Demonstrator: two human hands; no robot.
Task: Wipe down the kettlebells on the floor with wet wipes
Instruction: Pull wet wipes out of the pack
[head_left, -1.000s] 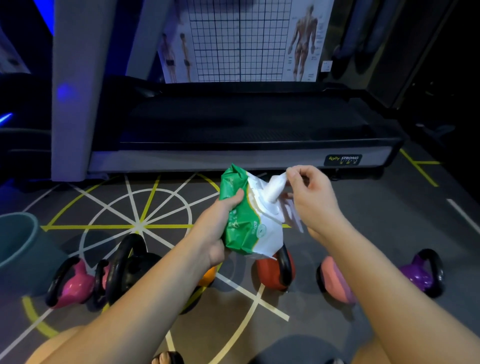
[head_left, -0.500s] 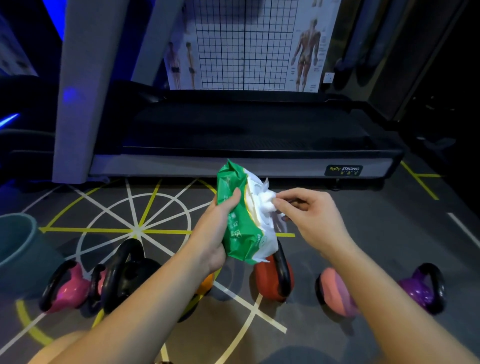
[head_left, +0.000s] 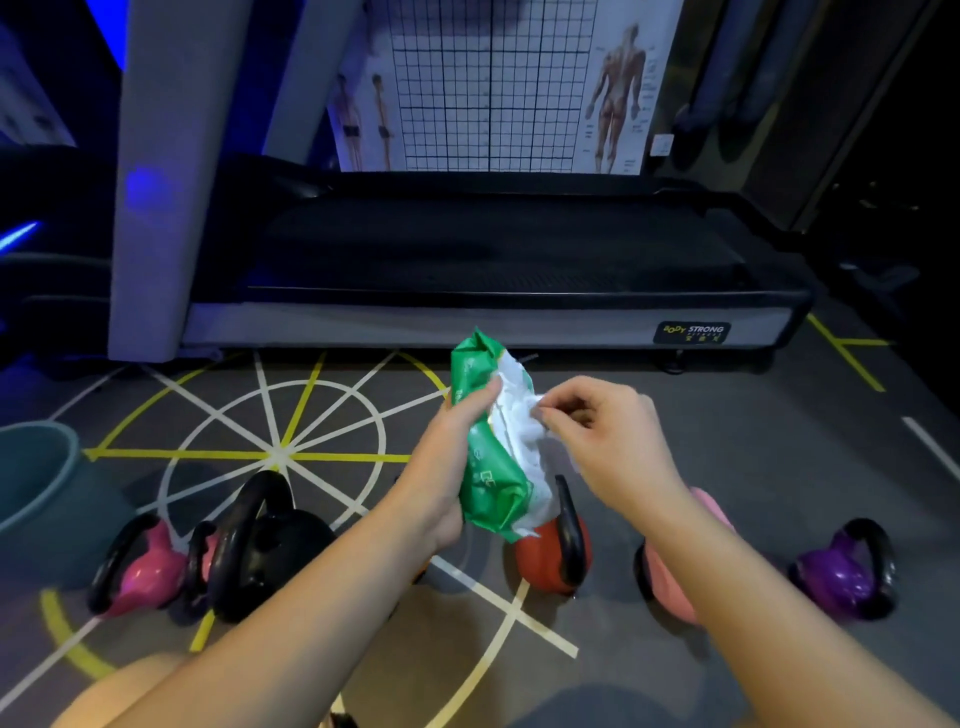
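A single wide-angle view, worn on the person's head, looks forward and down. Both forearms run in from the bottom edge. The left hand (head_left: 447, 457) gripping the pack of wet wipes (head_left: 488, 467) and the right hand (head_left: 608, 441) pinching a wet wipe (head_left: 524, 421) sit nearest the lens, at the middle of the frame. Beyond them the floor (head_left: 727, 441) with its row of kettlebells (head_left: 540, 561) lies farther off, seen from above. The treadmill (head_left: 493, 249) crosses the upper half, and the wall chart (head_left: 488, 83), farthest away, reaches the top edge
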